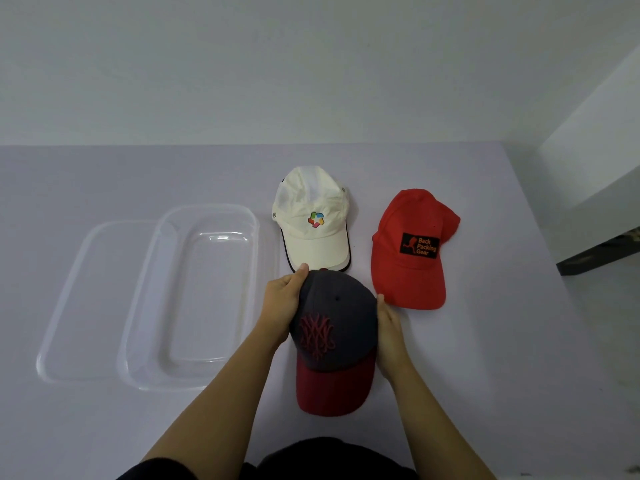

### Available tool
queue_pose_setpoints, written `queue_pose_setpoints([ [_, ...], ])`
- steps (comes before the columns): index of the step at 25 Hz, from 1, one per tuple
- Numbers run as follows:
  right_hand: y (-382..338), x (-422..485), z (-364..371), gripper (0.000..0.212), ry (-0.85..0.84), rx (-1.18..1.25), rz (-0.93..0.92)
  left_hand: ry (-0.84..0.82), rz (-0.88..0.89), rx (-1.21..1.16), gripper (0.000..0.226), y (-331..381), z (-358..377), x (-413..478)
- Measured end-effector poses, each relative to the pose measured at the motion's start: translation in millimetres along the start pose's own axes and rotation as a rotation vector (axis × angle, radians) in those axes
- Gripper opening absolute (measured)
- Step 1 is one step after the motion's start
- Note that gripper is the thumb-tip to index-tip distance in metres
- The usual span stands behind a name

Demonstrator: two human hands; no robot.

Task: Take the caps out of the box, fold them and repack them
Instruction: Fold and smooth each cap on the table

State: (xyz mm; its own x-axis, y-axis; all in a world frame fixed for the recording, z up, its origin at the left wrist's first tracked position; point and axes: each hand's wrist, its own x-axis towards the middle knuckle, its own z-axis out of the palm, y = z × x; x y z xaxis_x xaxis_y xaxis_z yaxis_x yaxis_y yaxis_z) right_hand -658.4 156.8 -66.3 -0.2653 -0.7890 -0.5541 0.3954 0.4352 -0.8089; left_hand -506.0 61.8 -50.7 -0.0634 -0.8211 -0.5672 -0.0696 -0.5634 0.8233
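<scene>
A dark grey cap (334, 327) with a red brim and red stitched logo lies on the table in front of me, brim toward me. My left hand (282, 304) cups its left side, thumb on the crown. My right hand (391, 332) presses flat against its right side. Behind it lies a white cap (311, 216) with a coloured logo. To the right lies a red cap (410, 251) with a black patch. The clear plastic box (194, 296) stands open and empty to the left.
The box's clear lid (83, 303) lies flat beside the box, partly under it on the left. The pale table (502, 341) ends at a wall behind and at a right edge, where a white block and dark floor show.
</scene>
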Motion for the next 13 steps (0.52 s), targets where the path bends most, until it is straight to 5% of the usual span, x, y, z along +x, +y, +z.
queue_pose_setpoints([
  [5, -18.9, 1.2, 6.9, 0.05, 0.118, -0.053, 0.15, 0.017, 0.006, -0.024, 0.052, 8.5, -0.2, 0.2],
  [9, -23.1, -0.7, 3.5, 0.075, -0.019, 0.168, 0.3, 0.062, 0.015, -0.033, 0.049, 13.7, -1.9, 0.2],
  [13, -15.7, -4.5, 6.3, 0.056, -0.099, 0.175, 0.247, 0.075, 0.049, 0.0, 0.058, 18.6, -3.5, -1.9],
])
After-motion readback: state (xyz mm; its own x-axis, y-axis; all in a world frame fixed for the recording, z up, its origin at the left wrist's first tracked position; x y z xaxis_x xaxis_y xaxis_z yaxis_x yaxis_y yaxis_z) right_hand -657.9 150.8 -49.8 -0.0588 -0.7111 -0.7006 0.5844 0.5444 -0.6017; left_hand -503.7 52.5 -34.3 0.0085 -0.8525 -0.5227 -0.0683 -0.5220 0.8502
